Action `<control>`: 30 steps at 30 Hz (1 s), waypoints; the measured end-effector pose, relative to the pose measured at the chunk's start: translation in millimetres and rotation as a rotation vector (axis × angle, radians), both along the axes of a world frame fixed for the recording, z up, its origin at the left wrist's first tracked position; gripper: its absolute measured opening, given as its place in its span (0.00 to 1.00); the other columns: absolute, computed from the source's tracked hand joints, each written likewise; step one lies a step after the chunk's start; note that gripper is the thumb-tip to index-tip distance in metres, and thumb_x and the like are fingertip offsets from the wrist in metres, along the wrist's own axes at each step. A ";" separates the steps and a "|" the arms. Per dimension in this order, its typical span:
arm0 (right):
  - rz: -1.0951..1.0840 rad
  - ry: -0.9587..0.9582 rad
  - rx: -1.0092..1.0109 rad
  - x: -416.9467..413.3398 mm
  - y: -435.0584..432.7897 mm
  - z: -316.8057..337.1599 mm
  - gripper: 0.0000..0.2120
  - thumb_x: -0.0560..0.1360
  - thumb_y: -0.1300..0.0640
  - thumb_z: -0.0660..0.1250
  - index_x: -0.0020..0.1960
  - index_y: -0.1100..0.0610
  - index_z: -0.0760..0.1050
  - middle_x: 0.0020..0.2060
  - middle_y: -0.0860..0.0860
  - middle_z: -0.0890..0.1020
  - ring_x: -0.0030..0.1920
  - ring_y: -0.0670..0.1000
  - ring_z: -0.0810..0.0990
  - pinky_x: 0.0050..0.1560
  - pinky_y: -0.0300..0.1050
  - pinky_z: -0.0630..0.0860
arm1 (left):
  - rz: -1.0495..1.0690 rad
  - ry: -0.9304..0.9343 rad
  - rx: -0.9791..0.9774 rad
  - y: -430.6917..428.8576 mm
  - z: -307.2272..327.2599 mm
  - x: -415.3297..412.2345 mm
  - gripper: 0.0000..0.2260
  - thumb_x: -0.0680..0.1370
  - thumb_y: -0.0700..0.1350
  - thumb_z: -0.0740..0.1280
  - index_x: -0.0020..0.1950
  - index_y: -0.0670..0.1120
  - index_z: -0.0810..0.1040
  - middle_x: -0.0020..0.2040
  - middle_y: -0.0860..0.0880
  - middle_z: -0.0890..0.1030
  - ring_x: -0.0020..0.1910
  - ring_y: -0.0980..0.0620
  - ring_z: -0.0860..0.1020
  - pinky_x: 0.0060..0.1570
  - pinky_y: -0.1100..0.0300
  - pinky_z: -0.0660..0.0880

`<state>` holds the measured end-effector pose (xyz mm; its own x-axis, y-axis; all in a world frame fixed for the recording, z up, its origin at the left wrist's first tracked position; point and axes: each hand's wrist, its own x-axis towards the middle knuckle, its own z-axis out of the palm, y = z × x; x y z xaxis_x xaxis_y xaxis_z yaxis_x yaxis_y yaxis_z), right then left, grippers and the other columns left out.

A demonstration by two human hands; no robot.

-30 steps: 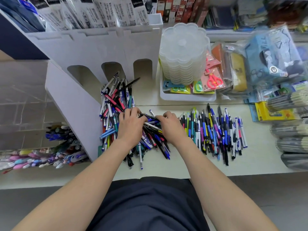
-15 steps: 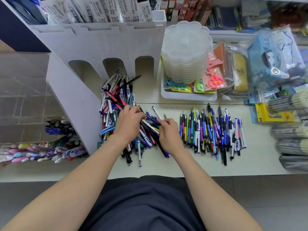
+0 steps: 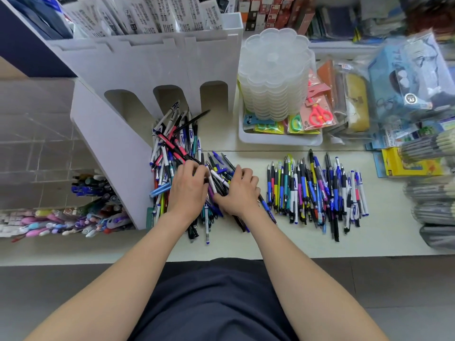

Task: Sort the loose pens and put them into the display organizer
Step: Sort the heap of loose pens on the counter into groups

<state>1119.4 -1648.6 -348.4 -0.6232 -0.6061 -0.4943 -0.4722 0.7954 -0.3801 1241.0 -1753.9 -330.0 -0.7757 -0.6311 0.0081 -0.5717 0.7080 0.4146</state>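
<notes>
Wide pale counter point(image 3: 246, 244) fills the middle of the view, its front edge running straight across, grey floor below it. At the back, shelving crammed with boxed and bagged stationery. On the counter's left stands the big white display organizer point(image 3: 147, 70), packaged stock upright in its top slots and three arched openings along its foot. Left of that, a clear case point(image 3: 37, 143) with coloured markers lying jumbled at its bottom.

Over to the right: a blue packaged item point(image 3: 408, 75) in clear plastic, bundles of pencils point(image 3: 430, 193) stacked at the edge, a yellow box point(image 3: 406, 163) lying flat. Back centre, a tall stack of clear scalloped tubs point(image 3: 273, 77) sits in a white tray point(image 3: 280, 141), and a pink pack with red scissors point(image 3: 318, 114) leans in just beside it.

Now the pens. The loose pile point(image 3: 177, 143) sprawls on the counter from the organizer's arches towards the front edge, barrels crossing every which way. Just to its right, apart from it, a tidy row of pens point(image 3: 315, 190) lies side by side, tips pointing to the back.

Both hands are down on the near end of the pile. The left hand point(image 3: 188, 190) has its fingers bent over the pens; the right hand point(image 3: 240, 193) is curled in alongside, thumb reaching left. Whether either is pinching one particular pen, can't tell.
</notes>
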 end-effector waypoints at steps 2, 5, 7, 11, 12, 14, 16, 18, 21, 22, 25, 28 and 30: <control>-0.028 0.026 0.014 6.1 -9.7 -1.1 0.45 0.72 0.31 0.71 0.74 0.61 0.60 0.68 0.58 0.65 0.65 0.63 0.67 0.64 0.61 0.71 | 0.007 -0.016 0.000 3.9 -3.2 5.0 0.12 0.74 0.34 0.75 0.54 0.44 0.80 0.55 0.46 0.75 0.52 0.44 0.74 0.50 0.48 0.75; -0.071 0.015 0.052 15.1 -23.6 -0.3 0.40 0.73 0.37 0.75 0.70 0.62 0.62 0.67 0.59 0.66 0.65 0.63 0.68 0.64 0.59 0.72 | 0.016 -0.012 0.008 11.3 -6.8 10.0 0.11 0.75 0.33 0.71 0.56 0.43 0.82 0.55 0.45 0.76 0.54 0.43 0.74 0.52 0.46 0.75; -0.092 0.009 0.060 21.0 -29.5 1.4 0.38 0.73 0.44 0.77 0.71 0.62 0.62 0.68 0.60 0.66 0.66 0.63 0.69 0.64 0.58 0.72 | 0.032 -0.008 0.012 14.0 -7.2 12.5 0.11 0.75 0.33 0.69 0.57 0.42 0.82 0.56 0.44 0.76 0.54 0.43 0.74 0.52 0.46 0.75; -0.119 0.009 0.006 25.9 -28.9 -2.5 0.28 0.77 0.54 0.73 0.69 0.63 0.63 0.65 0.62 0.73 0.63 0.64 0.76 0.60 0.56 0.77 | 0.074 -0.012 0.025 15.5 -8.0 18.5 0.14 0.73 0.30 0.71 0.56 0.43 0.82 0.55 0.45 0.77 0.53 0.43 0.75 0.52 0.48 0.75; -0.120 0.002 -0.004 23.7 -27.5 -2.9 0.26 0.78 0.55 0.73 0.67 0.63 0.64 0.63 0.62 0.74 0.61 0.65 0.78 0.58 0.56 0.78 | 0.079 -0.014 0.026 15.9 -7.8 20.0 0.14 0.74 0.30 0.71 0.56 0.43 0.82 0.55 0.45 0.77 0.54 0.43 0.75 0.52 0.48 0.74; -0.154 -0.079 -0.019 15.2 -24.1 -0.3 0.22 0.77 0.56 0.73 0.63 0.61 0.65 0.57 0.60 0.78 0.56 0.64 0.81 0.51 0.55 0.80 | 0.074 -0.044 0.019 16.8 -6.6 22.4 0.16 0.75 0.31 0.71 0.60 0.44 0.82 0.57 0.45 0.77 0.56 0.43 0.74 0.53 0.48 0.73; -0.200 -0.154 -0.041 3.7 -17.6 3.2 0.19 0.76 0.56 0.73 0.58 0.60 0.66 0.49 0.57 0.78 0.49 0.61 0.81 0.43 0.50 0.76 | 0.061 -0.109 0.004 17.5 -5.3 24.0 0.19 0.76 0.32 0.71 0.65 0.45 0.81 0.62 0.45 0.76 0.59 0.43 0.73 0.55 0.48 0.73; -0.239 -0.183 -0.072 -7.9 -8.5 7.3 0.17 0.75 0.54 0.73 0.55 0.60 0.69 0.46 0.55 0.78 0.43 0.57 0.78 0.39 0.47 0.72 | 0.049 -0.177 -0.003 18.7 -5.1 24.4 0.22 0.77 0.33 0.71 0.70 0.46 0.79 0.66 0.46 0.75 0.62 0.43 0.72 0.57 0.47 0.73; -0.271 -0.201 -0.134 -21.7 4.6 10.9 0.18 0.73 0.49 0.75 0.52 0.59 0.74 0.45 0.55 0.80 0.40 0.53 0.77 0.34 0.45 0.69 | 0.024 -0.251 0.001 20.5 -4.7 21.6 0.26 0.78 0.34 0.69 0.75 0.48 0.74 0.72 0.47 0.71 0.67 0.43 0.70 0.61 0.48 0.72; -0.276 -0.207 -0.158 -25.5 8.5 11.9 0.18 0.72 0.48 0.75 0.51 0.59 0.75 0.44 0.54 0.81 0.40 0.53 0.78 0.33 0.45 0.70 | 0.022 -0.271 -0.001 21.7 -4.0 19.4 0.26 0.78 0.34 0.68 0.76 0.48 0.73 0.74 0.47 0.70 0.68 0.43 0.69 0.62 0.48 0.71; -0.308 -0.218 -0.247 -34.1 18.9 19.7 0.17 0.69 0.48 0.74 0.49 0.59 0.75 0.41 0.55 0.82 0.37 0.54 0.78 0.33 0.44 0.72 | 0.051 -0.218 0.013 28.7 1.8 11.3 0.22 0.79 0.37 0.69 0.73 0.49 0.76 0.73 0.46 0.71 0.69 0.42 0.68 0.64 0.46 0.69; -0.384 -0.202 -0.398 -39.4 26.9 32.8 0.13 0.68 0.52 0.73 0.46 0.57 0.74 0.38 0.52 0.81 0.35 0.51 0.77 0.34 0.44 0.74 | 0.041 -0.003 0.280 39.1 11.3 -1.8 0.15 0.78 0.40 0.69 0.64 0.50 0.80 0.60 0.50 0.75 0.61 0.48 0.73 0.61 0.52 0.71; -0.454 -0.187 -0.500 -42.8 29.9 39.7 0.11 0.69 0.57 0.74 0.44 0.56 0.72 0.37 0.51 0.80 0.35 0.52 0.77 0.35 0.44 0.71 | -0.015 -0.016 0.595 46.9 20.1 -13.4 0.17 0.76 0.45 0.71 0.65 0.52 0.79 0.58 0.53 0.78 0.58 0.52 0.77 0.58 0.57 0.75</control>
